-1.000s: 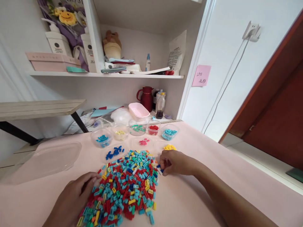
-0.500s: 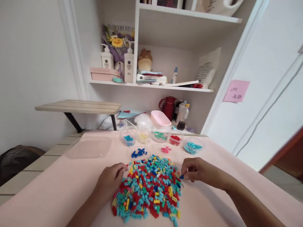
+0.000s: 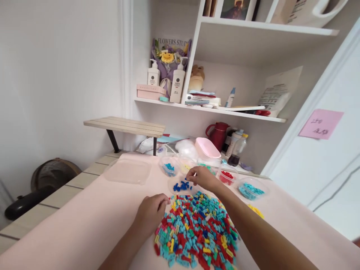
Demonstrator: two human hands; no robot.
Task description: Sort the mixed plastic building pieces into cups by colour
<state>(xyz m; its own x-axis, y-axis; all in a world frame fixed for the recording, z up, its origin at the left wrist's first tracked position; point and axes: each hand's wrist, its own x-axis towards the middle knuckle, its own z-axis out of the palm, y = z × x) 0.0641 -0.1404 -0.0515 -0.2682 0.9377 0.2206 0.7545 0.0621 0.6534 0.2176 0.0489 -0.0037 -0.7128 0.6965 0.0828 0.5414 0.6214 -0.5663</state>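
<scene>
Basically, the dark blue toy bricks (image 3: pixel 182 186) lie in a shallow transparent tray (image 3: pixel 172 190), just beyond the multicoloured brick pile (image 3: pixel 197 232); the tray's long axis runs roughly side to side across the person's view. The right hand (image 3: pixel 201 177) is nearer, over the tray's right end, its fingertips pointing left and a little down towards the bricks; thumb and fingers are drawn together in a pinch, with a dark blue speck at their tips, though I cannot tell whether they grip it. The left hand (image 3: pixel 152 210) rests nearer the person, beside the pile's upper left edge, fingers loosely curled; whether anything is inside, I cannot tell.

Behind the tray stand the tub of lighter blue bricks (image 3: pixel 169 168) and the tub of pale yellow bricks (image 3: pixel 186 167); the tub of red bricks (image 3: pixel 226 177) and the tub of turquoise bricks (image 3: pixel 251 190) sit to the right; the right forearm slants over the pile's right side; on the left, pink table cover (image 3: pixel 112 202) separates the tray from a large transparent lid (image 3: pixel 128 171).
</scene>
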